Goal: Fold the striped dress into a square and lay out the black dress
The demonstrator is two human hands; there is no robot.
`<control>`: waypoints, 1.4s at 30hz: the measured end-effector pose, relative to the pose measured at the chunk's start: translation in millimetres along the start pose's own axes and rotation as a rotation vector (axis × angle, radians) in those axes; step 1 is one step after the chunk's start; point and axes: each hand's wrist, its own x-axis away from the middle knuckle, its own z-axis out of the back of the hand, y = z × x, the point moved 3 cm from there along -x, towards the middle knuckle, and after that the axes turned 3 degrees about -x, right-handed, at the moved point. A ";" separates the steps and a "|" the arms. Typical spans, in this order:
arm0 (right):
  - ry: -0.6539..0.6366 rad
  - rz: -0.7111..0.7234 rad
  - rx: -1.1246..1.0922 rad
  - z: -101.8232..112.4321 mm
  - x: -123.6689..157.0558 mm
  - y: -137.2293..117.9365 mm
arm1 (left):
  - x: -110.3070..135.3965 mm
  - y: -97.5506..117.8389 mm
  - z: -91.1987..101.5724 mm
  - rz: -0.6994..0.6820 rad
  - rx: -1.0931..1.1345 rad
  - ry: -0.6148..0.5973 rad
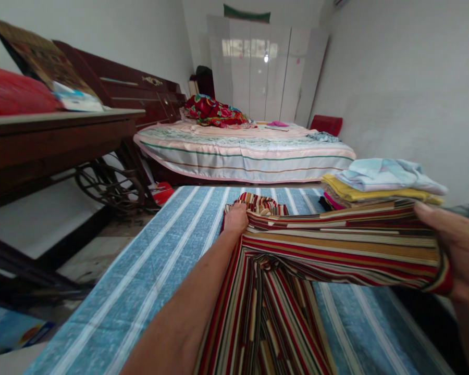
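Observation:
A garment with red, tan, black and cream stripes lies on the blue striped bed cover. One long part of it, a sleeve or a leg, stretches off to the right between my hands; I cannot tell which. My left hand is closed on the cloth near the bunched upper part. At the right edge my right hand grips the end of the stretched part, with some of its fingers hidden behind the fabric. The lower part spreads toward me with folds in the middle.
A stack of folded clothes stands at the right, just behind the stretched cloth. Beyond is another bed with a red floral blanket. To the left stands a wooden table with an iron wheel beneath.

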 end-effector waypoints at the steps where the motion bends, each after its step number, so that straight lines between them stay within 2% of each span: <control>1: 0.035 0.023 0.033 2.6 -2.2 2.6 | 0.0 0.5 -0.3 -0.002 -0.001 0.001; 3: 0.116 0.106 0.165 7.3 -9.7 9.6 | 0.1 1.3 -0.5 -0.002 -0.005 0.002; 5: 0.186 0.225 0.427 11.3 -17.7 17.9 | 0.2 1.7 -0.4 0.001 -0.010 0.003; 8: 0.251 0.342 0.987 15.9 -24.2 35.4 | 0.4 2.0 -0.6 0.000 -0.020 -0.003; 11: 0.236 0.371 1.441 18.8 -26.1 59.2 | 0.5 2.3 -2.0 0.001 -0.032 -0.018; 13: 0.184 0.417 1.551 19.5 -28.0 74.2 | -0.4 2.7 -2.9 0.005 -0.035 -0.030; 16: 0.100 0.494 1.560 21.9 -35.1 91.2 | -3.7 3.4 0.0 0.009 -0.020 -0.045; 19: 0.031 0.531 1.537 28.0 -45.0 101.9 | -5.1 4.7 13.5 0.002 0.008 -0.037; 22: -0.008 0.560 1.465 35.0 -52.9 107.6 | 8.8 8.7 38.5 -0.045 0.037 -0.013; 25: -0.014 0.593 1.360 38.3 -56.9 109.6 | 48.1 18.2 67.1 -0.140 0.063 -0.004; 29: -0.032 0.588 1.187 36.6 -61.2 111.9 | 120.2 39.8 95.0 -0.316 0.147 -0.036; 31: -0.040 0.546 1.017 35.9 -64.6 114.2 | 147.8 50.9 100.5 -0.364 0.122 -0.083; 34: -0.049 0.434 0.688 34.8 -68.4 117.0 | 167.1 62.1 100.3 -0.320 -0.013 -0.149; 38: -0.046 0.237 0.307 27.5 -61.1 109.2 | 166.2 69.0 97.2 -0.269 -0.148 -0.212; 42: -0.042 0.050 -0.048 16.1 -43.5 88.6 | 160.9 65.5 94.8 -0.241 -0.118 -0.231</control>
